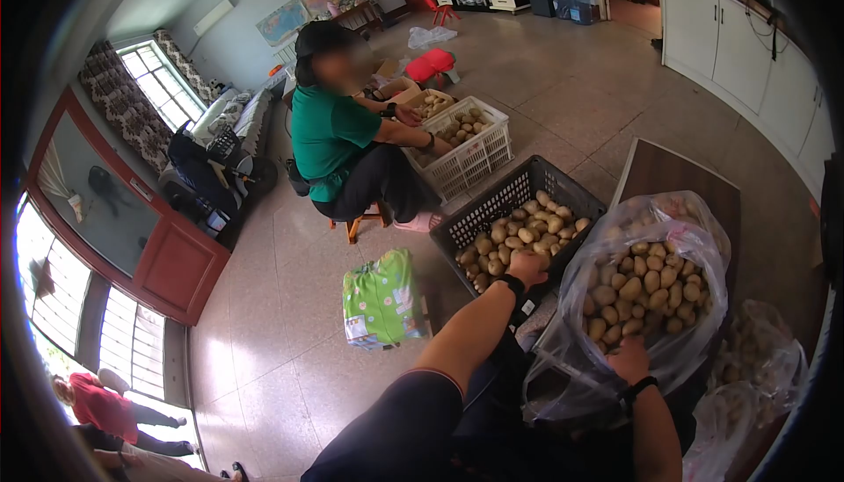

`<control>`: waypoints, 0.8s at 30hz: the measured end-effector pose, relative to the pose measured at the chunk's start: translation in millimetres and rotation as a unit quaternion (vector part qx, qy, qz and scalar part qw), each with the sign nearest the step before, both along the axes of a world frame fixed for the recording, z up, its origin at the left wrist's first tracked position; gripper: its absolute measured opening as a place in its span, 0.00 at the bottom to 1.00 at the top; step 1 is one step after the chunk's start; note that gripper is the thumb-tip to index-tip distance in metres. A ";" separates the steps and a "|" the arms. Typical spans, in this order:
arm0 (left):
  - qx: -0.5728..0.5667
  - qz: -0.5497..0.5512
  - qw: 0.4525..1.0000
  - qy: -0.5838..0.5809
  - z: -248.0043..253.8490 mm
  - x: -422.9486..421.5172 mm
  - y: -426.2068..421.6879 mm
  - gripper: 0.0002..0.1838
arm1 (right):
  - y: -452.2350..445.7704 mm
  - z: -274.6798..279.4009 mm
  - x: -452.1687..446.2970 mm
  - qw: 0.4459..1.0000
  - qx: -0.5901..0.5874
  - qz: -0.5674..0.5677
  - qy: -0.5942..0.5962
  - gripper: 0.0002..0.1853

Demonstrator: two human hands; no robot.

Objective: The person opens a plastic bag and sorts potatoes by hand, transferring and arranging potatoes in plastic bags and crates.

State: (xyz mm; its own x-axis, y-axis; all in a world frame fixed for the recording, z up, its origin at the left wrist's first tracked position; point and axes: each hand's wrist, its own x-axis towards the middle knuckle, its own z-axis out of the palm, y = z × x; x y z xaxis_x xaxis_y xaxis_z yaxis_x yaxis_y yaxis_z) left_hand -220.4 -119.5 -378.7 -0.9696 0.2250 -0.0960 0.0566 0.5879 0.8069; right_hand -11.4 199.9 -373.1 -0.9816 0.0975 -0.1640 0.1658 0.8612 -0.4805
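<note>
My left hand (528, 268) reaches into a black slatted crate (459, 225) and rests on the near side of its pile of brown, egg-shaped fruit, which look like kiwifruit (526, 234). Its fingers are curled downward, and whatever they hold is hidden. To the right, a clear plastic bag (576, 275) stands wide open, filled with more of these kiwifruit (651, 282). At the bag's near edge, my right hand (629, 360) has its fingers bent round a kiwifruit at the bottom of the heap. Dark bands circle both my wrists.
A person in a green shirt (332, 135) sits on a low stool, hands at a white crate (479, 152) of similar fruit. A green patterned package (383, 299) lies on the floor. More filled plastic bags (756, 359) stand at right, near a brown board (673, 170). People are by the doorway.
</note>
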 end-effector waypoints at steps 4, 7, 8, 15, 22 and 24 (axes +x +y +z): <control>-0.012 0.010 1.000 -0.019 15.6 4.5 -6.4 0.22 | 9.0 -10.0 0.4 0.998 -0.049 0.001 0.037 0.25; -0.115 -0.027 0.993 0.016 27.4 8.0 -8.0 0.21 | 16.1 -16.4 -1.8 0.993 -0.111 -0.023 -0.010 0.24; -0.145 -0.038 0.988 0.028 32.5 10.0 -8.0 0.21 | 17.3 -19.4 -2.7 0.985 -0.166 -0.054 -0.001 0.24; -0.131 -0.020 0.989 0.059 31.9 12.1 -10.1 0.16 | 12.1 12.3 -8.5 0.861 -0.467 -0.195 -0.048 0.19; -0.360 -0.068 0.928 0.061 32.6 1.8 -9.7 0.19 | 13.2 26.5 -10.7 0.760 -0.603 -0.231 -0.074 0.16; -0.350 -0.055 0.934 0.043 28.3 -2.9 -10.9 0.19 | 13.1 29.1 -10.3 0.700 -0.674 -0.227 -0.068 0.15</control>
State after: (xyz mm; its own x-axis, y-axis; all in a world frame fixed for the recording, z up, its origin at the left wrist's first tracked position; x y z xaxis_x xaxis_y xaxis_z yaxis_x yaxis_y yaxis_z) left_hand -223.3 -130.4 -350.4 -0.9554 0.2344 -0.1795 0.1938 0.9566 0.2176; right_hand -21.7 213.0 -344.1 -0.8663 0.0617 -0.4957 0.3980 -0.5147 -0.7594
